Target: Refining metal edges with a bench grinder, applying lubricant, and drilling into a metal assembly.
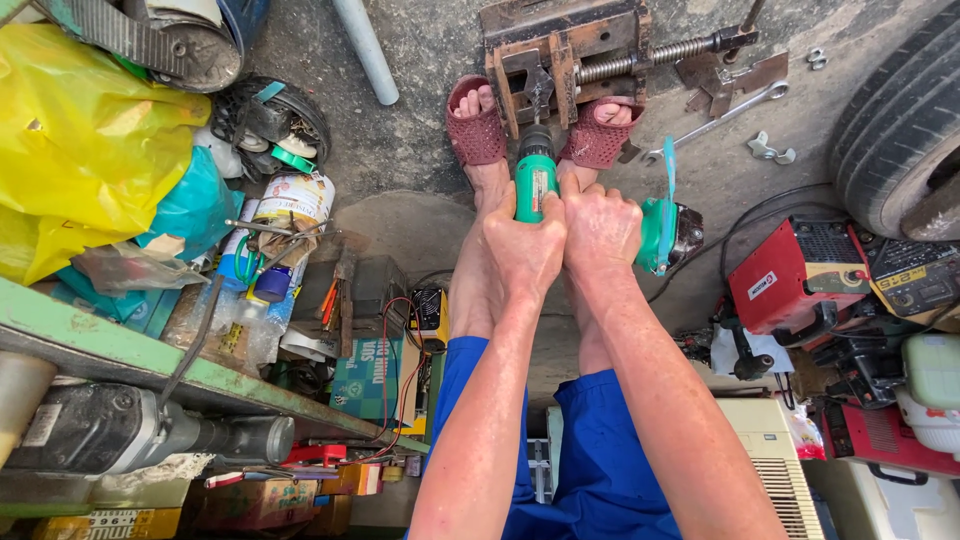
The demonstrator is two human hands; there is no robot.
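My left hand [522,245] and my right hand [600,225] are both wrapped around a green power drill [536,180], held point down. Its black chuck sits against a small metal piece clamped in a rusty vise [560,50] on the concrete floor. My feet in red woven sandals [476,125] stand on either side of the vise. The drill's bit is hidden behind the chuck.
A green angle grinder [665,230] lies right of my hands. A spanner [715,122] lies near the vise. A red welding machine [790,275] and a tyre [895,115] stand at right. Yellow bags [80,130], cans and tools crowd the green shelf [130,355] at left.
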